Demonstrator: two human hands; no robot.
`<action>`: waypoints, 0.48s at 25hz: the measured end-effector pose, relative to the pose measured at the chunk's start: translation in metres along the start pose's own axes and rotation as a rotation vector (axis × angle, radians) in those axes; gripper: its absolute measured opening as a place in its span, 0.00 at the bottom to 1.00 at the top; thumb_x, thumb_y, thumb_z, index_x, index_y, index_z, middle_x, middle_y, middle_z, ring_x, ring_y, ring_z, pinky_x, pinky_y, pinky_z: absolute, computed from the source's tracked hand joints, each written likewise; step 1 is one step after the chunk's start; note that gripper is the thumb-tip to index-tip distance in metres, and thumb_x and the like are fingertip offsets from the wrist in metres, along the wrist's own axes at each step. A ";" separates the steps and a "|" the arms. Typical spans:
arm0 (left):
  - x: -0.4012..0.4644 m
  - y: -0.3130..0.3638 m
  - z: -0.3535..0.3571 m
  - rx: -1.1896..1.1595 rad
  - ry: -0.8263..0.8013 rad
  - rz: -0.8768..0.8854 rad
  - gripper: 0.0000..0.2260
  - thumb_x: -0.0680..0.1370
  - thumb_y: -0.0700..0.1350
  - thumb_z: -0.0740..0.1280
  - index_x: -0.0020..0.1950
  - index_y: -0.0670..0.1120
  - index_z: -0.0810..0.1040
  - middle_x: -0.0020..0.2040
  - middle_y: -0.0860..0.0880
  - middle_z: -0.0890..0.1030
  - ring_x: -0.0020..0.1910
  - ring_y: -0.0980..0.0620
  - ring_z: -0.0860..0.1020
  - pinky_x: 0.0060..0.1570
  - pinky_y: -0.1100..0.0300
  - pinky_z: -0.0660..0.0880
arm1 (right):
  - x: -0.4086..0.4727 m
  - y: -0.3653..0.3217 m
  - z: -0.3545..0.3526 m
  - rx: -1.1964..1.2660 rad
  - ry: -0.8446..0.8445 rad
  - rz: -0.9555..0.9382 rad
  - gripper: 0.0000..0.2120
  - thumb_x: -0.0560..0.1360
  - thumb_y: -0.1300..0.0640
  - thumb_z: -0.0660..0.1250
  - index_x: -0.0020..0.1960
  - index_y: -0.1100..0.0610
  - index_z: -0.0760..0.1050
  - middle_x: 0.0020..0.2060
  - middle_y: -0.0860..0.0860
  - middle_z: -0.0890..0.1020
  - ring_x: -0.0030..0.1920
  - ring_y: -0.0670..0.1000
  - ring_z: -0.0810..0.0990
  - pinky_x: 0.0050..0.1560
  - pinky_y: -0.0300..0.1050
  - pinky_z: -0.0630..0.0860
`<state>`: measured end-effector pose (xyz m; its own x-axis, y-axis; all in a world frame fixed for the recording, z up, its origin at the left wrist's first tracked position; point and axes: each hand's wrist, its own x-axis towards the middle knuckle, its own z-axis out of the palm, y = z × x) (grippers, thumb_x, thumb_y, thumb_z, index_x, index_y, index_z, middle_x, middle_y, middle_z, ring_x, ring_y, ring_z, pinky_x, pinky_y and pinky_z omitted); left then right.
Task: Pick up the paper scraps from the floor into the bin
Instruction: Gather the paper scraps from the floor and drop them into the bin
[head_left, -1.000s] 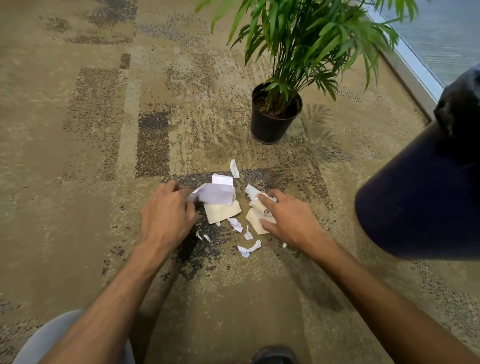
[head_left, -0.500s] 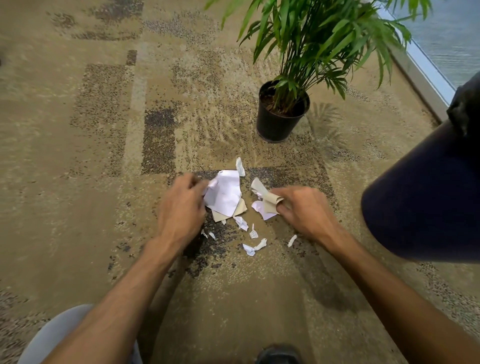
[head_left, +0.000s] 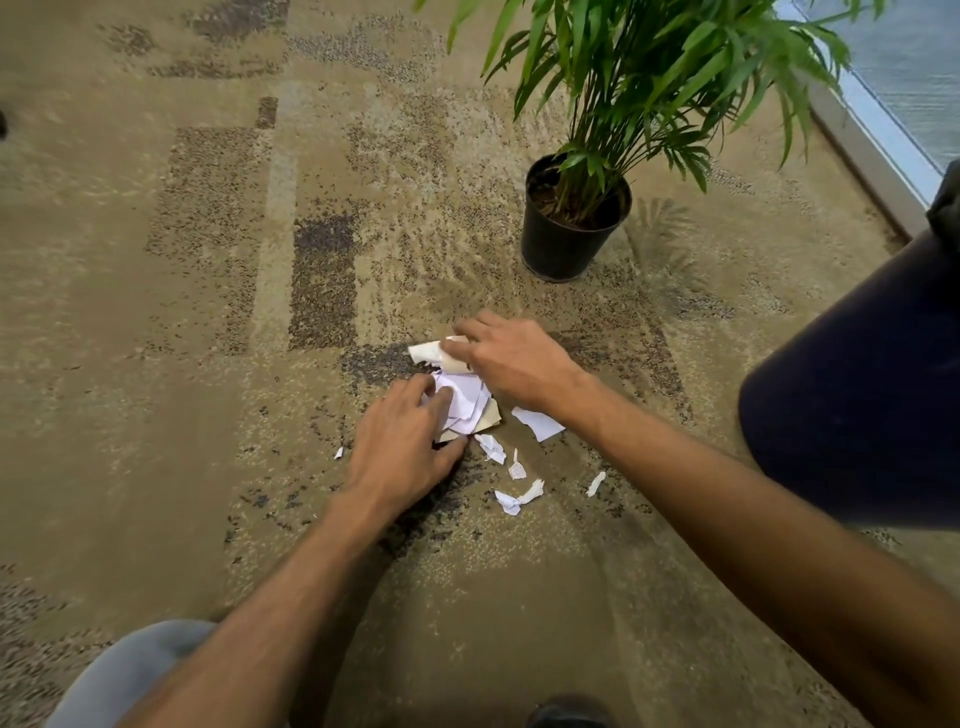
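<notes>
On the patterned carpet (head_left: 156, 364), the left hand (head_left: 402, 447) rests with curled fingers on a pile of white and tan paper pieces (head_left: 467, 405), while the right hand (head_left: 511, 358), just beyond it, pinches a rolled tan scrap (head_left: 434, 353). About 6 small white scraps (head_left: 517, 499) lie loose on the carpet just right of and nearer than the pile. The dark bin (head_left: 857, 389) stands at the right, well apart from the pile, and a potted palm (head_left: 571, 228) stands on the far side.

Both forearms bare, no sleeves, watch or rings seen. Light grey trouser leg (head_left: 124, 675) glimpsed at lower left; dark shoe tip (head_left: 569, 714) caught at bottom edge.
</notes>
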<state>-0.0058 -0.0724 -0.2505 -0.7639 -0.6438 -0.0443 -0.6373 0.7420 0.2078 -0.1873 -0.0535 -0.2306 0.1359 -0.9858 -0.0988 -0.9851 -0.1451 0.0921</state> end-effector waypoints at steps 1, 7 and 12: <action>0.000 0.000 0.000 0.004 0.011 0.006 0.22 0.76 0.60 0.64 0.65 0.48 0.73 0.62 0.49 0.72 0.54 0.52 0.71 0.49 0.58 0.70 | -0.002 0.000 0.001 0.048 -0.034 0.005 0.23 0.80 0.58 0.58 0.75 0.53 0.63 0.72 0.55 0.68 0.67 0.54 0.70 0.59 0.50 0.74; 0.001 -0.003 0.001 -0.059 0.079 -0.018 0.17 0.78 0.52 0.61 0.63 0.48 0.78 0.60 0.48 0.77 0.54 0.52 0.74 0.49 0.56 0.68 | -0.014 0.003 -0.004 0.179 -0.281 0.038 0.41 0.73 0.52 0.69 0.79 0.48 0.50 0.79 0.49 0.53 0.76 0.53 0.56 0.70 0.52 0.65; 0.005 -0.008 -0.001 -0.092 0.153 -0.028 0.13 0.80 0.46 0.61 0.62 0.46 0.78 0.57 0.48 0.80 0.51 0.51 0.76 0.49 0.55 0.71 | -0.014 0.006 0.004 0.139 -0.069 0.018 0.26 0.78 0.58 0.65 0.75 0.49 0.65 0.73 0.49 0.68 0.67 0.52 0.72 0.59 0.48 0.75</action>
<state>-0.0043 -0.0823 -0.2515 -0.7174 -0.6900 0.0965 -0.6409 0.7079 0.2970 -0.1954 -0.0403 -0.2324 0.1155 -0.9793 -0.1664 -0.9930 -0.1098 -0.0428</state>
